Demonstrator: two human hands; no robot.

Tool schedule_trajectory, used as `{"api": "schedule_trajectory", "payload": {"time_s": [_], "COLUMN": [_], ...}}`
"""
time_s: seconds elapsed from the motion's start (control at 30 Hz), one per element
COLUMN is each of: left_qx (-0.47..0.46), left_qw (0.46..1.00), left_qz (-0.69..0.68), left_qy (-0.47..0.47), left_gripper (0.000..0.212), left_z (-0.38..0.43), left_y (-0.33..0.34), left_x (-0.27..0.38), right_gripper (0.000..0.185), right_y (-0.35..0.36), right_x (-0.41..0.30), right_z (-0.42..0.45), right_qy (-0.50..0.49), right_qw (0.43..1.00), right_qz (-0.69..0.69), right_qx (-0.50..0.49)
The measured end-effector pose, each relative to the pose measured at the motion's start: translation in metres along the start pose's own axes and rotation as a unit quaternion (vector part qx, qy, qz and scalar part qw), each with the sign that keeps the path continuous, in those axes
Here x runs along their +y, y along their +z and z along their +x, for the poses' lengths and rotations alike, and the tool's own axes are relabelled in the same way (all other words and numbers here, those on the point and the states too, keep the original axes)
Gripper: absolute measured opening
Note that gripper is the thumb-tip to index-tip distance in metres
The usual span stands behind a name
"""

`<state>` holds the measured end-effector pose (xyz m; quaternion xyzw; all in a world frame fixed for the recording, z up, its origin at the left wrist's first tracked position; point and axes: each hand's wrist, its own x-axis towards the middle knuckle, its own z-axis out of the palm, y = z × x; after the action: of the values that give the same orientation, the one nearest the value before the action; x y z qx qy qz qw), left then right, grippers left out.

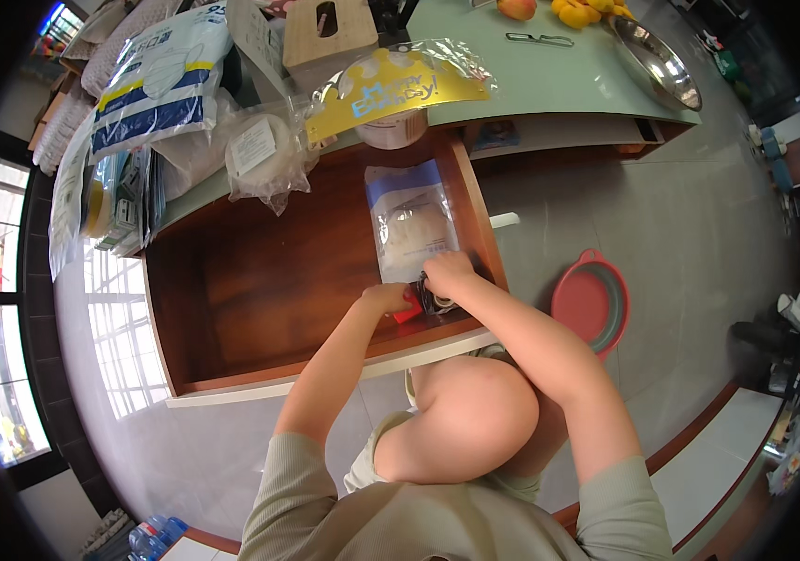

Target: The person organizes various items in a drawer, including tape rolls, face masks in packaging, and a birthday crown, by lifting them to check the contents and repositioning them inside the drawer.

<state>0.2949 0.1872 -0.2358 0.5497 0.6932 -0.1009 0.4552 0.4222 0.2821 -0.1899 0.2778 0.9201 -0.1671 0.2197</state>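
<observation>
A wooden drawer (281, 280) is pulled out in front of me, and both hands reach into its front right part. My left hand (387, 299) grips a small red object (409, 308), whose kind I cannot tell. Right beside it, my right hand (448, 272) has its fingers closed on a small black item with a clear, shiny wrapping (435, 300). The fingers partly hide both things. Behind the hands, a clear plastic bag with a blue band and pale contents (412, 224) lies flat along the drawer's right side.
On the tabletop above (456, 63) are a gold birthday crown (400, 91), a wooden tissue box (330, 35), a bagged roll (260, 151), a mask packet (162, 77), a peeler (539, 39) and a steel bowl (656, 63). A red basin (582, 305) stands on the floor at right.
</observation>
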Motion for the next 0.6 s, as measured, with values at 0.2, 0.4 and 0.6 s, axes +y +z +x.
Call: {"api": "schedule_trajectory", "payload": {"time_s": [0.2, 0.4, 0.6], "left_qx": [0.016, 0.043, 0.010], "left_qw": [0.990, 0.988, 0.989], "left_qz": [-0.136, -0.145, -0.144], "left_qy": [0.029, 0.025, 0.038], "left_gripper": [0.045, 0.053, 0.050], "left_z": [0.023, 0.013, 0.021], "left_y": [0.012, 0.006, 0.012], "left_x": [-0.019, -0.005, -0.003], "right_gripper": [0.019, 0.020, 0.025], "right_y": [0.016, 0.016, 0.011], "right_x": [0.000, 0.000, 0.000], "right_z": [0.021, 0.033, 0.033], "right_qy": [-0.007, 0.005, -0.002], "right_qw": [0.999, 1.000, 0.995], "right_qz": [-0.039, -0.004, -0.021], "right_qx": [-0.016, -0.028, -0.101]}}
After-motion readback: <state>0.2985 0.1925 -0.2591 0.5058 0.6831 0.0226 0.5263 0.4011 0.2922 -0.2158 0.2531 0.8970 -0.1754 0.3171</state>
